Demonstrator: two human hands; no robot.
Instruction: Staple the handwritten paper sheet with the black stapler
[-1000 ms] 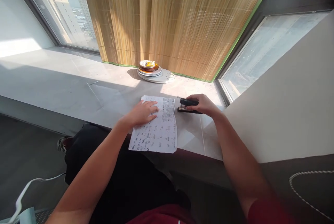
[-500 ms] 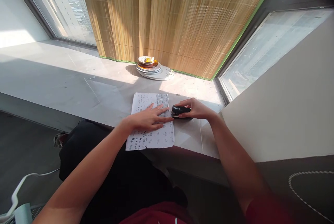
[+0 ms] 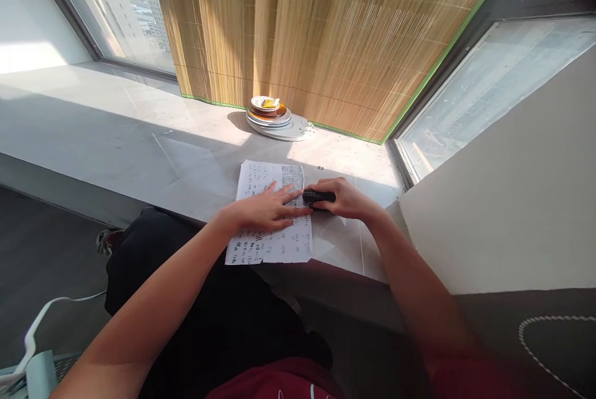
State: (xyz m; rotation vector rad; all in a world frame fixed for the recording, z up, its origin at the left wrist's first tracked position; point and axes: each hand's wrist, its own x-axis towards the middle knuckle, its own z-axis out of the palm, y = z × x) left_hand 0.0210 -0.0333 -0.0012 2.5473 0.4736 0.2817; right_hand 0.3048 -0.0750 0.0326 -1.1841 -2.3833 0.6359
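Handwritten sheets of paper [image 3: 286, 247] lie on the sill near its front edge, the lower edge reaching past it. My left hand [image 3: 266, 210] rests flat on the paper with the fingers spread toward the right. At the right edge of the paper is a black stapler [image 3: 319, 196], its front end at the paper's edge. My right hand [image 3: 347, 199] is closed around the stapler's back part. Whether the stapler's jaw has paper inside it cannot be made out, since my left fingertips are close in front.
A stack of plates [image 3: 270, 120] with a small yellow item on top stands behind the paper. A bamboo blind [image 3: 302, 33] hangs at the back. Small bits [image 3: 320, 168] lie behind the stapler. A white wall [image 3: 503, 188] rises at the right.
The stapler has shifted slightly left against the paper's edge, and my right hand has moved left with it, now gripping further round its back. My left hand stays on the paper.
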